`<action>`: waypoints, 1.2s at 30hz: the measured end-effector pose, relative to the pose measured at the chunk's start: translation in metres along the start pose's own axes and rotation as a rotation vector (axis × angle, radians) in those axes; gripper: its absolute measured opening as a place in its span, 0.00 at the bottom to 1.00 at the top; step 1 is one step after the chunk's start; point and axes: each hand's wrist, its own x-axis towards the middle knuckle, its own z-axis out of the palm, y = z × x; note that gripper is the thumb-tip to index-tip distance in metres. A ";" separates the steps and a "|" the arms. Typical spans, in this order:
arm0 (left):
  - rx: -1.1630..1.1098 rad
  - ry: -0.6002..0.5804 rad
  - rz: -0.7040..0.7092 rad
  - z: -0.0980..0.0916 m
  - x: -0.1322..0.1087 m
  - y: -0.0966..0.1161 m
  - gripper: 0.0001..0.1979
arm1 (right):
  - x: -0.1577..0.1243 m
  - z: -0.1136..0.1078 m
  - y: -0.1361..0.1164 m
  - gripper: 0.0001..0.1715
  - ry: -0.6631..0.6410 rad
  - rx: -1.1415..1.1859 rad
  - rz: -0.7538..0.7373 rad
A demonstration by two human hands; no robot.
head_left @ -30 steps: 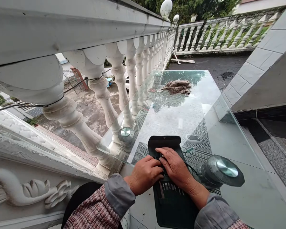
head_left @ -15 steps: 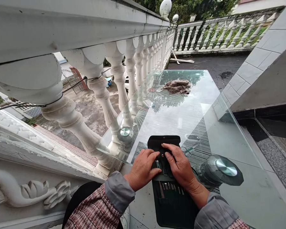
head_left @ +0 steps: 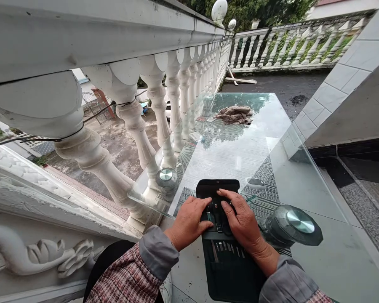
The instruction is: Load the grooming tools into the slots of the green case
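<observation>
Right hand farther from left hand

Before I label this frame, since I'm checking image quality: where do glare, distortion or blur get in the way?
In the head view, bright reflections wash out part of the glass; in the head view, the near balusters lean and stretch, as through a wide lens; also in the head view, the left hand and right hand look fairly sharp, but the dark case shows little surface detail.
</observation>
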 end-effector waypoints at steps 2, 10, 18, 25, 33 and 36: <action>0.004 0.005 0.011 0.001 0.001 -0.001 0.31 | 0.001 -0.002 -0.001 0.16 0.018 -0.003 0.013; 0.029 -0.062 0.037 -0.002 0.004 -0.005 0.28 | 0.001 -0.019 0.002 0.19 0.111 0.077 0.252; 0.072 -0.089 0.055 0.001 0.018 -0.008 0.27 | -0.005 -0.064 0.033 0.21 0.162 -0.142 0.325; 0.081 -0.106 0.035 -0.001 0.023 -0.006 0.29 | -0.012 -0.071 0.069 0.23 -0.131 -0.553 0.000; 0.025 -0.137 0.053 -0.007 0.017 -0.005 0.39 | -0.025 -0.091 0.079 0.22 -0.241 -0.709 -0.051; -0.001 -0.144 0.059 -0.010 0.012 -0.005 0.42 | -0.037 -0.106 0.085 0.22 -0.189 -0.718 -0.056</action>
